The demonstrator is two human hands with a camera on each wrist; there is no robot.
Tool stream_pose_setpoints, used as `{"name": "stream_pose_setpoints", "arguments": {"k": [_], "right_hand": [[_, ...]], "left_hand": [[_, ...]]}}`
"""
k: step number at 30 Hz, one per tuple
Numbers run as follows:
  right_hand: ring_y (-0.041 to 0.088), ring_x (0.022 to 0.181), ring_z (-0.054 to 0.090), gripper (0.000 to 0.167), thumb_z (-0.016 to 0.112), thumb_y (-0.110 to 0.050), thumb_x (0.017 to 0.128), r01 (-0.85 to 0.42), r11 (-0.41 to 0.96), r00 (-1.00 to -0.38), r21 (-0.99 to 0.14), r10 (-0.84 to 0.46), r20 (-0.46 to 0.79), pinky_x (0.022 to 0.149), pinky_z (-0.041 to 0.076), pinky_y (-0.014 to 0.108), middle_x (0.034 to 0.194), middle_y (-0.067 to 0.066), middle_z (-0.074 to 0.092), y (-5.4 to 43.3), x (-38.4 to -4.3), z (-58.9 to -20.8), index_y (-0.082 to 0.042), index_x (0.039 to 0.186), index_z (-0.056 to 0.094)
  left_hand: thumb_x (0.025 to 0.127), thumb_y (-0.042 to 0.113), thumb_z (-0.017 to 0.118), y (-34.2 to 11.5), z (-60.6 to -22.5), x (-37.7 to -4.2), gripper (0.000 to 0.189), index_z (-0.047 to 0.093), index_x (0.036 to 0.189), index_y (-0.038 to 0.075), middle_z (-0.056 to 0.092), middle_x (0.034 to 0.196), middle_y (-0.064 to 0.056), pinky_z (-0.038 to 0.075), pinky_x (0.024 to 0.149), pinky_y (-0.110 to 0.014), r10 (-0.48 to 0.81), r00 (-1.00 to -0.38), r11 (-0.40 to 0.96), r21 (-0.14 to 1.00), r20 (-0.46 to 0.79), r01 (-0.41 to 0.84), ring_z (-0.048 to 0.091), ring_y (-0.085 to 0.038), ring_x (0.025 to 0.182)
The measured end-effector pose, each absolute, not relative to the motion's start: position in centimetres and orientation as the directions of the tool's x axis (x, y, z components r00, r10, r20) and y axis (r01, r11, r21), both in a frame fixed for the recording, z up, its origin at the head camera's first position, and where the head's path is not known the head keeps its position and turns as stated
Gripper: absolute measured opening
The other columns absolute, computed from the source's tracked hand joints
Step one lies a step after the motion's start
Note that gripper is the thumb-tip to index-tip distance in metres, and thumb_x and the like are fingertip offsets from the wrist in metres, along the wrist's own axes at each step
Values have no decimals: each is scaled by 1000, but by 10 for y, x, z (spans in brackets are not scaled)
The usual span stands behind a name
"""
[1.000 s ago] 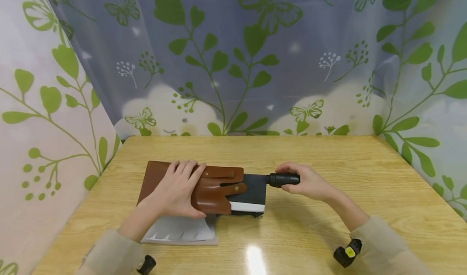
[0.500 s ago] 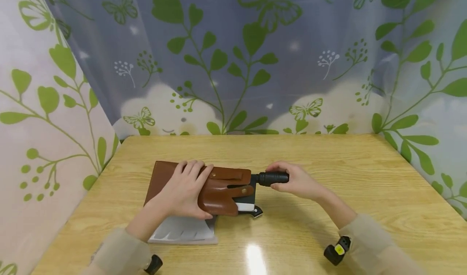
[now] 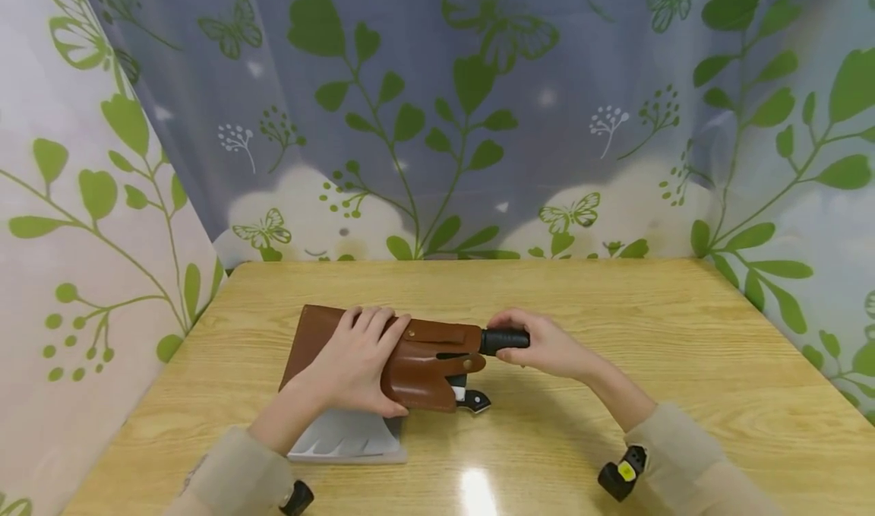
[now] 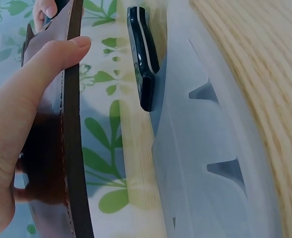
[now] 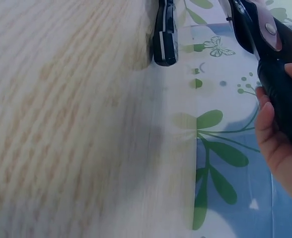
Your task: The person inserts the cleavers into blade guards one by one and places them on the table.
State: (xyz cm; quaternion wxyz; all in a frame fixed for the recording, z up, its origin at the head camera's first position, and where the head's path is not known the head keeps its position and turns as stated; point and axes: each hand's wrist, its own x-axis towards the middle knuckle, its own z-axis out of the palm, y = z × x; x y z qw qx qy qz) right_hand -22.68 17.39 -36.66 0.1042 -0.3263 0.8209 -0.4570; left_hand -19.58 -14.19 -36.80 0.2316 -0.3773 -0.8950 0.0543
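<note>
A cleaver sits almost wholly inside a brown leather sheath [image 3: 420, 379], with its black handle [image 3: 504, 340] sticking out on the right. My left hand [image 3: 358, 360] grips the sheath from above, thumb on the near edge and fingers on the far edge. In the left wrist view the thumb [image 4: 61, 52] presses the sheath's side, which is held above the table. My right hand [image 3: 550, 345] holds the cleaver's handle; its fingers [image 5: 270, 124] curl round it in the right wrist view. A small part of the blade [image 3: 458, 385] shows at the sheath's notched mouth, under a snap strap [image 3: 468, 363].
Beneath the sheath a second, broad-bladed knife lies on the wooden table [image 3: 615, 295]. Its grey blade [image 4: 195, 134] has dark hollows, and its black riveted handle [image 3: 475, 402] points right. Patterned curtains [image 3: 383, 121] stand behind and at the sides.
My right hand has moved left, pushing the cleaver's blade deeper into the sheath. My left hand and the sheath have shifted slightly right. The lower knife's handle shows more clearly.
</note>
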Motion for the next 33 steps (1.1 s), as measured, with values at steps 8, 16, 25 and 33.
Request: {"name": "stream_pose_setpoints", "arguments": {"k": [8, 16, 25, 33], "right_hand": [[23, 88, 56, 37, 65, -16, 86, -413, 387, -775, -824, -624, 95, 70, 48, 35, 107, 13, 57, 181, -229, -361, -1, 118, 53], [22, 89, 58, 38, 66, -14, 86, -381, 347, -789, -857, -605, 107, 73, 50, 31, 105, 16, 58, 183, -228, -359, 4, 117, 53], [26, 93, 58, 41, 67, -15, 85, -332, 317, -808, -888, -581, 95, 77, 50, 37, 106, 17, 58, 183, -228, -361, 5, 118, 52], [23, 90, 60, 38, 66, -15, 86, -399, 317, -796, -861, -585, 154, 74, 51, 31, 103, 15, 59, 174, -228, -362, 5, 115, 54]], "left_hand": [[51, 81, 60, -152, -364, -194, 117, 39, 137, 5, 44, 124, -18, 32, 91, -52, 676, -638, 736, -281, 369, 616, 44, -33, 111], [50, 81, 61, -160, -363, -193, 116, 41, 135, 3, 45, 121, -18, 32, 90, -53, 671, -644, 741, -299, 369, 601, 44, -34, 108], [51, 82, 60, -157, -363, -195, 115, 42, 134, 4, 45, 120, -18, 33, 88, -52, 674, -643, 738, -312, 362, 598, 44, -33, 107], [50, 83, 58, -151, -364, -197, 116, 41, 132, 3, 46, 120, -18, 34, 86, -51, 687, -626, 726, -304, 369, 617, 45, -33, 107]]}}
